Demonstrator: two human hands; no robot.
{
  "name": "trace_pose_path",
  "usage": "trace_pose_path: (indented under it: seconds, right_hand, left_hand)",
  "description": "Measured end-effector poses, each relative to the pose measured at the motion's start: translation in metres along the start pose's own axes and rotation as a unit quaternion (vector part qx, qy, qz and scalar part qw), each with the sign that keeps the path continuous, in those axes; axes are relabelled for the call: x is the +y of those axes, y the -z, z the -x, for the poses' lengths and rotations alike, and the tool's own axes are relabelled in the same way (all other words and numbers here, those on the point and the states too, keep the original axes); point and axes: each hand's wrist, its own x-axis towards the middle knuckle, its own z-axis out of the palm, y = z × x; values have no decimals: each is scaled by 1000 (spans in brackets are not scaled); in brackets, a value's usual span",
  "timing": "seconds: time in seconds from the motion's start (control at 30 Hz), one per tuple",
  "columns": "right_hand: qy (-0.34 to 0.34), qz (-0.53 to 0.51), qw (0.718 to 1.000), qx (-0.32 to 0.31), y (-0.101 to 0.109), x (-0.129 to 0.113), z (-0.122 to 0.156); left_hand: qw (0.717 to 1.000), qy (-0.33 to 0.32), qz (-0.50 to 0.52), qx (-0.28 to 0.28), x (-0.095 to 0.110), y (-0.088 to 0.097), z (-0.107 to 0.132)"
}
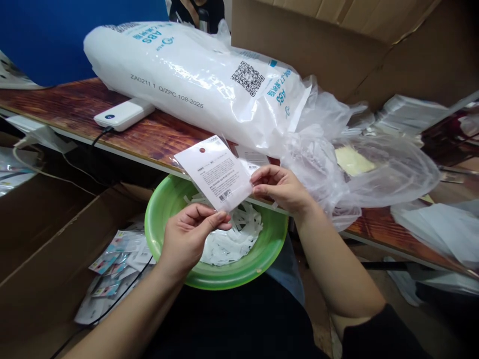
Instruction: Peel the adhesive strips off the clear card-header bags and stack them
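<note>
Both hands hold a small clear packet with a white printed card (217, 172) in it, above a green plastic bowl (164, 202). My left hand (189, 237) pinches the packet's lower corner between thumb and fingers. My right hand (280, 187) pinches its right edge. The card shows a barcode, small print and a hang hole at its top. The bowl sits on my lap and holds a heap of white paper strips (232, 239).
A big white sack marked ABS (194, 75) lies on the wooden table (75, 107), beside a white power bank (123, 113) with a cable. Crumpled clear plastic bags (359, 169) spread to the right. Cardboard boxes (48, 234) stand at left and behind; printed packets (116, 264) lie below.
</note>
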Motion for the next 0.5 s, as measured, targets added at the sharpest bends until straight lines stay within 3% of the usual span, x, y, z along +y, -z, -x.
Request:
trace_pose_path:
  seconds: [0.23, 0.37, 0.43, 0.5]
  right_hand:
    - [93, 80, 991, 50, -7, -8, -1]
    - [118, 141, 973, 140, -14, -9, 2]
    - [131, 130, 967, 177, -17, -6, 5]
    - [124, 87, 976, 154, -18, -2, 8]
  left_hand:
    - [1000, 9, -11, 14, 2, -3, -2]
    - [1000, 9, -10, 23, 0, -3, -2]
    - [1000, 8, -8, 23, 0, -2, -2]
    - [1000, 8, -6, 22, 0, -2, -2]
